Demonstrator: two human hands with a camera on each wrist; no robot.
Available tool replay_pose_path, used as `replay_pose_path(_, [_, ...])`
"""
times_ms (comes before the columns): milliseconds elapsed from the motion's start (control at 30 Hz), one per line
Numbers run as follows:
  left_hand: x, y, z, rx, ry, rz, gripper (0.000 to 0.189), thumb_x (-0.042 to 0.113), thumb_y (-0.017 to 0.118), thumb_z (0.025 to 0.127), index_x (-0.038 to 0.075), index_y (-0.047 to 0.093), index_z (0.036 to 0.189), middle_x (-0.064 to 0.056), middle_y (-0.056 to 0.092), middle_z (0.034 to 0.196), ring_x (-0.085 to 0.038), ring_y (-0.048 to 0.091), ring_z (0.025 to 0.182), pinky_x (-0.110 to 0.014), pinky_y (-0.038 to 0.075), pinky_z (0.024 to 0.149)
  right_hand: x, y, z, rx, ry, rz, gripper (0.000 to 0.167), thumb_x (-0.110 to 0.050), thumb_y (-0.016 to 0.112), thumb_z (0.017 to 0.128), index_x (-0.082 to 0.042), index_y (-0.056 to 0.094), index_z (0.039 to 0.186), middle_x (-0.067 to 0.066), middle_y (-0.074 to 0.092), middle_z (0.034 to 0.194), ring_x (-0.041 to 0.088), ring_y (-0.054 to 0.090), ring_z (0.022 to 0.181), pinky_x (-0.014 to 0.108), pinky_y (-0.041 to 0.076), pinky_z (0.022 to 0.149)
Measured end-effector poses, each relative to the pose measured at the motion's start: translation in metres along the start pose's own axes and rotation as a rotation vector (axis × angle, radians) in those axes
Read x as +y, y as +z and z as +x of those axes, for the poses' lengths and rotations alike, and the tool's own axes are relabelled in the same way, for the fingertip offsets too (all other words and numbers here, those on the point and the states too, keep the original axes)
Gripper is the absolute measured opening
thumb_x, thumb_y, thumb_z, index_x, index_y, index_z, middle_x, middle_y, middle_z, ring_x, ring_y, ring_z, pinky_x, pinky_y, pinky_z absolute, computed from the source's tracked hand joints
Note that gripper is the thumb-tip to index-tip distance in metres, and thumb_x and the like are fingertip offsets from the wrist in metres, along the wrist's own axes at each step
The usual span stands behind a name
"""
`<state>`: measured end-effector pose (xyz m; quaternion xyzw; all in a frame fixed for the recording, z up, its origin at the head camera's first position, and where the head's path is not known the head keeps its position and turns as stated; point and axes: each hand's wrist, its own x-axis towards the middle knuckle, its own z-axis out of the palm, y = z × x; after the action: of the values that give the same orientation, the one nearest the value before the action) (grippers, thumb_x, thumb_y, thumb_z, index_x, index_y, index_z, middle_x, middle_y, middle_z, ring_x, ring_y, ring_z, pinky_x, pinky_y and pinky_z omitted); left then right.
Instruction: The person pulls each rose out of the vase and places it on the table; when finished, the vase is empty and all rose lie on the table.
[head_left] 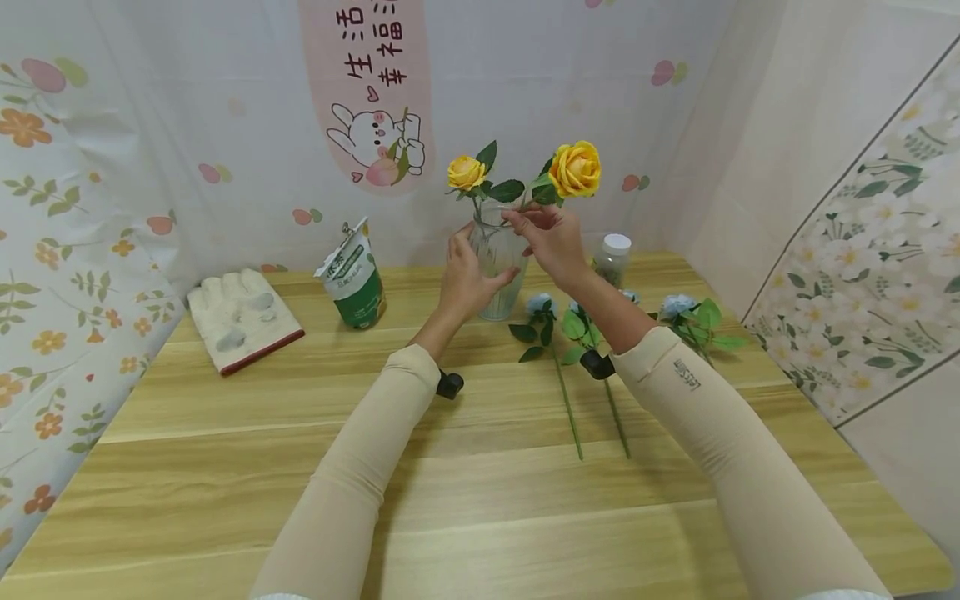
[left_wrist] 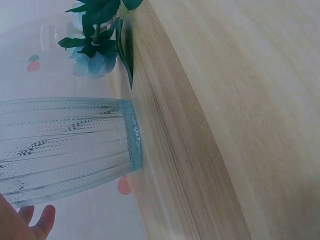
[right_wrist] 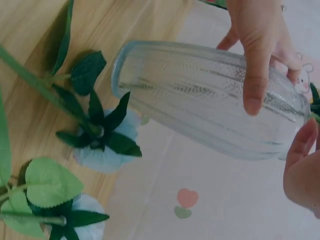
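A clear ribbed glass vase (head_left: 491, 304) stands on the wooden table near the wall. My left hand (head_left: 463, 279) grips its side, thumb across the front and fingers behind; the right wrist view shows this thumb (right_wrist: 254, 95) lying along the glass. One yellow rose (head_left: 467, 172) rises from the vase's mouth on the left. Above the rim, my right hand (head_left: 553, 242) pinches the stem of a second, larger yellow rose (head_left: 576, 169), whose bloom leans out to the right. The lower end of that stem is hidden by the fingers.
Several light-blue flowers (head_left: 678, 306) with green stems lie right of the vase. Behind them stands a small jar (head_left: 613, 260) with a white lid. At left are a clipped green-and-white bag (head_left: 358, 283) and pale work gloves (head_left: 243, 321). A printed cloth (head_left: 247, 125) hangs behind.
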<state>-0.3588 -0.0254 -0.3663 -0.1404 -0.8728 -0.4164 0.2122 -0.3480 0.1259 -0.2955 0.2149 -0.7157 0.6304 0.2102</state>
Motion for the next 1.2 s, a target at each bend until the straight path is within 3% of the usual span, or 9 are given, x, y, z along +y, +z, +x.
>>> replay_pose_path(200, [0.0, 0.0, 0.001, -0.002, -0.011, -0.006, 0.102, 0.048, 0.08, 0.08, 0.009, 0.017, 0.15, -0.015, 0.03, 0.148, -0.032, 0.043, 0.13, -0.046, 0.046, 0.095, 0.0, 0.006, -0.001, 0.065, -0.016, 0.087, 0.011, 0.003, 0.073, 0.087, 0.012, 0.072, 0.093, -0.005, 0.072, 0.076, 0.014, 0.065, 0.067, 0.021, 0.049, 0.048])
replay_pose_path(300, [0.001, 0.0, 0.001, -0.005, -0.016, 0.001, 0.102, 0.049, 0.079, 0.081, 0.009, 0.017, 0.15, -0.015, 0.03, 0.148, -0.032, 0.043, 0.13, -0.046, 0.047, 0.094, 0.0, 0.008, -0.001, 0.092, -0.017, 0.089, 0.012, 0.006, 0.073, 0.085, 0.014, 0.071, 0.094, -0.003, 0.073, 0.076, 0.008, 0.066, 0.065, 0.02, 0.049, 0.049])
replay_pose_path(433, [0.001, 0.0, 0.001, -0.003, -0.01, -0.003, 0.102, 0.049, 0.079, 0.081, 0.009, 0.016, 0.15, -0.015, 0.03, 0.148, -0.033, 0.043, 0.129, -0.047, 0.047, 0.092, -0.004, 0.008, -0.001, 0.137, -0.021, 0.083, 0.012, 0.002, 0.075, 0.085, 0.007, 0.071, 0.095, 0.006, 0.075, 0.083, 0.007, 0.068, 0.07, 0.021, 0.051, 0.052])
replay_pose_path(567, [0.001, 0.0, 0.001, 0.002, -0.001, -0.004, 0.102, 0.048, 0.08, 0.08, 0.008, 0.018, 0.15, -0.016, 0.031, 0.147, -0.033, 0.044, 0.128, -0.046, 0.047, 0.093, -0.011, 0.007, -0.002, 0.199, -0.032, 0.15, 0.01, 0.004, 0.075, 0.085, -0.004, 0.071, 0.09, 0.004, 0.074, 0.081, 0.012, 0.069, 0.072, 0.022, 0.055, 0.059])
replay_pose_path(667, [0.0, 0.0, 0.001, 0.006, -0.001, -0.001, 0.102, 0.048, 0.081, 0.08, 0.007, 0.019, 0.15, -0.016, 0.032, 0.146, -0.032, 0.044, 0.127, -0.046, 0.047, 0.093, -0.016, 0.006, -0.001, 0.204, -0.066, 0.219, 0.006, 0.003, 0.073, 0.086, 0.003, 0.071, 0.092, 0.002, 0.074, 0.082, 0.015, 0.072, 0.076, 0.024, 0.057, 0.063])
replay_pose_path(767, [0.0, 0.0, 0.001, 0.002, -0.007, 0.0, 0.102, 0.049, 0.08, 0.08, 0.008, 0.018, 0.15, -0.016, 0.033, 0.145, -0.032, 0.044, 0.126, -0.045, 0.048, 0.091, -0.023, 0.005, -0.002, 0.188, -0.103, 0.255, 0.015, 0.0, 0.07, 0.09, 0.011, 0.07, 0.1, 0.003, 0.076, 0.086, 0.017, 0.073, 0.08, 0.026, 0.057, 0.062])
replay_pose_path(900, [0.0, 0.0, 0.0, 0.001, -0.005, -0.007, 0.102, 0.049, 0.08, 0.08, 0.008, 0.018, 0.151, -0.016, 0.032, 0.146, -0.032, 0.045, 0.126, -0.046, 0.048, 0.091, -0.034, 0.002, -0.004, 0.203, -0.139, 0.254, 0.016, -0.002, 0.071, 0.09, 0.005, 0.071, 0.104, 0.005, 0.076, 0.087, 0.015, 0.073, 0.079, 0.025, 0.056, 0.056])
replay_pose_path(1200, [-0.002, 0.001, 0.0, 0.0, 0.006, 0.0, 0.103, 0.051, 0.079, 0.081, 0.008, 0.016, 0.15, -0.017, 0.031, 0.148, -0.033, 0.042, 0.131, -0.047, 0.047, 0.093, -0.056, -0.009, -0.008, 0.249, -0.321, 0.21, 0.026, 0.0, 0.069, 0.091, 0.001, 0.069, 0.117, 0.007, 0.076, 0.092, 0.016, 0.073, 0.075, 0.025, 0.054, 0.052])
